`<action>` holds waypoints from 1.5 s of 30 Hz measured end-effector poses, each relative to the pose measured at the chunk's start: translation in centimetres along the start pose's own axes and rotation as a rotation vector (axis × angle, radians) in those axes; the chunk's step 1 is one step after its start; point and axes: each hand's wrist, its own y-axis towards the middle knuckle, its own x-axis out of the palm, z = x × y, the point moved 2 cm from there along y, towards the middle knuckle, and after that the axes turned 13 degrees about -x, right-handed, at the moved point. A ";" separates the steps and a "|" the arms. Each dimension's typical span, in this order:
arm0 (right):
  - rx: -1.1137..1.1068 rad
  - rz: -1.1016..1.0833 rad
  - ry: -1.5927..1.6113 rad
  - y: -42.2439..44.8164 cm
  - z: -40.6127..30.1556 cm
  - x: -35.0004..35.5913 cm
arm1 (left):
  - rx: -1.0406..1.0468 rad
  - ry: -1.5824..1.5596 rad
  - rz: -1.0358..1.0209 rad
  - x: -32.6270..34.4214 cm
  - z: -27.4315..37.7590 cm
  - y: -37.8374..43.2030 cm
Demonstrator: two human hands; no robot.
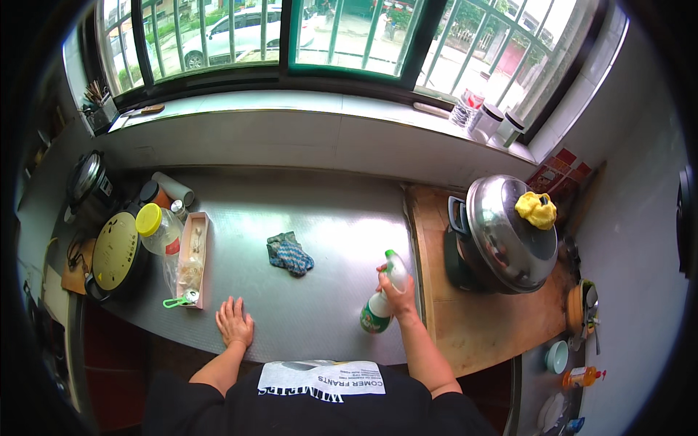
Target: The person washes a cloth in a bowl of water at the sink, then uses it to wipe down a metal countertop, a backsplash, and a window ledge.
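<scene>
My right hand [399, 291] grips a green and white spray bottle [376, 312] by its neck, below the trigger head. The bottle tilts over the right part of the metal countertop [316, 316]. Flat on the counter near its front edge rests my left hand [235, 322], fingers spread and holding nothing. Between and beyond both hands lies a crumpled blue, white and grey cloth [290, 254]. Just left of my left hand is a long pink box [203, 256] with small items inside, a green-handled tool [177, 301] at its near end.
At the left stand a round electric griddle [115, 248], a yellow-lidded plastic jar [158, 226] and an electric pressure cooker [90, 177]. On the right, a large lidded steel pot [507, 234] with a yellow cloth [536, 211] occupies a wooden board [463, 332]. Behind runs a tiled windowsill [305, 102].
</scene>
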 end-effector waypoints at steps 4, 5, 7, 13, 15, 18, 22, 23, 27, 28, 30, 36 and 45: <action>-0.123 0.175 -0.121 6.0 0.5 1.2 | 0.013 0.008 0.027 0.0 -0.3 0.0; -0.140 0.191 -0.143 7.3 0.6 1.2 | 0.015 0.004 0.028 0.0 -0.2 0.0; -0.135 0.227 -0.210 9.4 0.5 1.7 | 0.019 0.003 0.036 0.1 -0.3 0.0; -0.267 0.379 -0.104 11.5 -0.4 2.0 | 0.025 -0.001 0.048 0.0 -0.3 0.1; -0.329 0.301 -0.126 11.6 -0.9 2.6 | 0.029 -0.001 0.052 -0.2 -0.1 0.2; -0.385 0.192 -0.192 11.2 -1.9 4.3 | 0.023 0.001 0.061 -0.4 -0.3 -0.1; -0.423 -0.010 -0.279 10.0 -2.0 7.0 | 0.028 -0.014 0.046 -0.3 -0.4 0.0; -0.400 -0.039 -0.287 9.8 -1.3 7.2 | 0.027 -0.014 0.037 -0.3 -0.2 0.1; -0.499 0.005 -0.357 9.0 -1.3 8.1 | 0.022 -0.012 0.039 -0.3 -0.2 0.1; -0.490 0.023 -0.345 8.9 -1.4 8.3 | 0.015 -0.009 0.042 -0.3 -0.4 0.1; -0.395 0.086 -0.243 8.6 -0.1 7.4 | 0.021 -0.014 0.044 -0.2 -0.4 0.1; -0.379 0.049 -0.382 7.9 -0.1 7.3 | 0.025 -0.035 0.048 -0.4 -0.3 0.1; -0.513 -0.186 -0.380 6.4 -4.1 15.3 | 0.037 -0.052 0.083 0.2 -0.8 0.1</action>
